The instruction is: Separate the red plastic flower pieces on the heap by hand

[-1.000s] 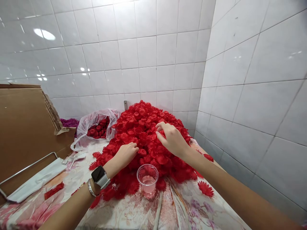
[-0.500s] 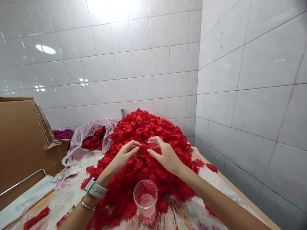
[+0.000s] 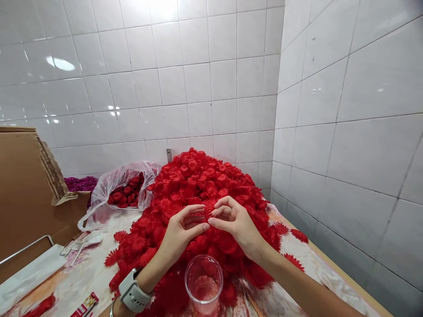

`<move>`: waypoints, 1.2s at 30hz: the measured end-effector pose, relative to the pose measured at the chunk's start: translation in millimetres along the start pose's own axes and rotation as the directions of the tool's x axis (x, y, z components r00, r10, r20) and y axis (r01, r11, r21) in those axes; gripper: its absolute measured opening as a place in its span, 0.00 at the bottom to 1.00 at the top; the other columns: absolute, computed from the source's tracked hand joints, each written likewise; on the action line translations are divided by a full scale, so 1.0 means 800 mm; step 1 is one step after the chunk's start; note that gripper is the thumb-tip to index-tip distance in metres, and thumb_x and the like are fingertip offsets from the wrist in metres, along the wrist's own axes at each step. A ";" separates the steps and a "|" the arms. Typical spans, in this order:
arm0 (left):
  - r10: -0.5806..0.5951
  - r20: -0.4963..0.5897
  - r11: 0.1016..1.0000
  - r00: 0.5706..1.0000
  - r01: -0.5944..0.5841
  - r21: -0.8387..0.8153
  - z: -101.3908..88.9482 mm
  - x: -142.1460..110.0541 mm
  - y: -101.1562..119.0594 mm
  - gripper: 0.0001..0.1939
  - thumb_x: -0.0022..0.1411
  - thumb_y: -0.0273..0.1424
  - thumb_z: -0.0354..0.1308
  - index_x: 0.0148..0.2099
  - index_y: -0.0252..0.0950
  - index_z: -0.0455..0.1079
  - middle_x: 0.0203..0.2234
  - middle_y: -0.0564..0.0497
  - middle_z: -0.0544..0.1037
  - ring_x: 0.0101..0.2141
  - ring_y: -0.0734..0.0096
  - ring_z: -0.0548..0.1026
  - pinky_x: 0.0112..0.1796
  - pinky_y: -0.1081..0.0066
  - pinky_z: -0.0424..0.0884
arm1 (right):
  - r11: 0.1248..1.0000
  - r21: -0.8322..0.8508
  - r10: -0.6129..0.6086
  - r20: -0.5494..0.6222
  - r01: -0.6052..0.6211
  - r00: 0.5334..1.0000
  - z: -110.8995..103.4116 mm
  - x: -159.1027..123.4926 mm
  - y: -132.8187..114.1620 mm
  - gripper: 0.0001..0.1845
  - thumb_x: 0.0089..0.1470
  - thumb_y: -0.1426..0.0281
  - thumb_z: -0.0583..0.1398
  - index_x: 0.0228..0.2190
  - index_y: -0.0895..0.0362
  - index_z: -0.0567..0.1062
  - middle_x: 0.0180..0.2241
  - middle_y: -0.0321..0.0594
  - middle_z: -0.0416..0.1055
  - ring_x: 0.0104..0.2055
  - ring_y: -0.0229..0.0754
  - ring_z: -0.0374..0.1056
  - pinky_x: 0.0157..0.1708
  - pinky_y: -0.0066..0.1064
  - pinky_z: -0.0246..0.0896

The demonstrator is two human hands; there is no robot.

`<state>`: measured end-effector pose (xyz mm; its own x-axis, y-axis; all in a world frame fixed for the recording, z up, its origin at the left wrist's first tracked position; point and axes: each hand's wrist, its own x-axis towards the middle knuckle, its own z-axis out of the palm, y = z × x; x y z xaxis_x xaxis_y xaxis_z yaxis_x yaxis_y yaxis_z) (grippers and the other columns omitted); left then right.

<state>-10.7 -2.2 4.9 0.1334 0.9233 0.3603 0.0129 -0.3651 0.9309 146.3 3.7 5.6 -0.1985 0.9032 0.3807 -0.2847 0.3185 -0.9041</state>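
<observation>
A big heap of red plastic flower pieces [image 3: 194, 185] fills the table corner against the tiled walls. Above its near slope my left hand [image 3: 180, 233] and my right hand [image 3: 236, 222] meet fingertip to fingertip, pinching one small red flower piece [image 3: 209, 208] between them. The left wrist wears a white smartwatch [image 3: 132, 296]. Just below the hands a clear plastic cup [image 3: 203, 281] stands upright with a little pinkish liquid in it.
A clear plastic bag [image 3: 115, 189] holding more red pieces lies left of the heap, with purple pieces [image 3: 77, 182] behind it. Stacked cardboard [image 3: 29, 185] leans at the left. The flowered tablecloth [image 3: 82, 273] carries white packets and a small wrapper [image 3: 84, 304].
Both hands left the heap's surface and came together nearer to me, closing on one red piece. The view tilted, so the cup sits lower in the picture.
</observation>
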 end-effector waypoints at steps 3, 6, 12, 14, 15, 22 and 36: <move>0.015 0.016 1.000 1.000 -0.015 -0.007 -0.001 -0.003 -0.004 0.19 0.44 0.29 0.65 0.42 0.38 0.71 0.37 0.50 0.78 0.38 0.65 0.75 0.38 0.69 0.72 | 0.999 0.016 0.040 0.019 -0.040 0.999 0.002 -0.004 0.000 0.19 0.33 0.67 0.68 0.26 0.55 0.65 0.23 0.29 0.70 0.27 0.33 0.66 0.32 0.27 0.61; 0.022 0.023 1.000 1.000 -0.021 -0.013 -0.001 -0.004 -0.008 0.16 0.46 0.30 0.64 0.41 0.38 0.72 0.36 0.51 0.79 0.37 0.67 0.75 0.39 0.70 0.71 | 0.998 -0.024 0.054 0.054 -0.053 0.997 0.003 -0.006 -0.003 0.16 0.39 0.64 0.66 0.28 0.56 0.67 0.24 0.31 0.71 0.29 0.34 0.67 0.33 0.27 0.61; -0.045 -0.063 0.998 0.997 0.043 -0.041 0.000 -0.003 -0.012 0.12 0.45 0.31 0.64 0.36 0.36 0.75 0.30 0.52 0.80 0.33 0.69 0.75 0.36 0.73 0.71 | 0.994 -0.090 -0.061 -0.048 0.057 0.997 -0.002 -0.003 -0.007 0.12 0.46 0.61 0.61 0.29 0.56 0.68 0.27 0.36 0.73 0.32 0.38 0.69 0.37 0.31 0.61; -0.078 -0.078 0.995 0.994 0.073 -0.064 0.000 -0.003 -0.010 0.10 0.43 0.31 0.65 0.32 0.34 0.76 0.25 0.53 0.79 0.28 0.72 0.75 0.33 0.75 0.71 | 0.991 -0.116 -0.073 -0.074 0.064 0.995 -0.003 -0.002 -0.007 0.11 0.46 0.61 0.60 0.29 0.56 0.68 0.26 0.36 0.73 0.32 0.38 0.69 0.37 0.31 0.62; -0.091 -0.083 0.993 0.992 0.085 -0.076 0.000 -0.003 -0.008 0.09 0.42 0.31 0.65 0.29 0.34 0.75 0.23 0.54 0.78 0.26 0.73 0.74 0.31 0.75 0.71 | 0.990 -0.125 -0.073 -0.073 0.063 0.995 -0.004 -0.002 -0.006 0.11 0.46 0.62 0.60 0.29 0.56 0.68 0.26 0.36 0.73 0.32 0.38 0.69 0.37 0.31 0.62; -0.156 -0.052 0.977 0.986 0.146 -0.158 -0.001 -0.006 0.002 0.12 0.41 0.36 0.66 0.20 0.31 0.72 0.15 0.55 0.72 0.18 0.78 0.69 0.24 0.76 0.69 | 0.959 -0.247 -0.140 0.005 0.137 0.990 -0.002 -0.004 0.008 0.11 0.44 0.65 0.62 0.29 0.55 0.67 0.31 0.36 0.70 0.35 0.39 0.68 0.39 0.32 0.64; -0.144 0.091 0.938 0.985 0.165 -0.305 0.001 -0.009 -0.017 0.15 0.49 0.34 0.62 0.41 0.35 0.72 0.28 0.51 0.77 0.30 0.72 0.74 0.37 0.70 0.71 | 0.618 -0.616 -0.494 0.178 0.488 0.851 0.001 -0.012 0.016 0.07 0.49 0.75 0.56 0.33 0.53 0.68 0.33 0.39 0.71 0.36 0.41 0.69 0.38 0.33 0.65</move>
<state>-11.2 -4.0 -10.6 0.2201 0.9514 0.2154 -0.2676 -0.1534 0.9512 144.0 -1.4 -9.3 -0.1956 0.5602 0.8050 0.3052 0.8148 -0.4928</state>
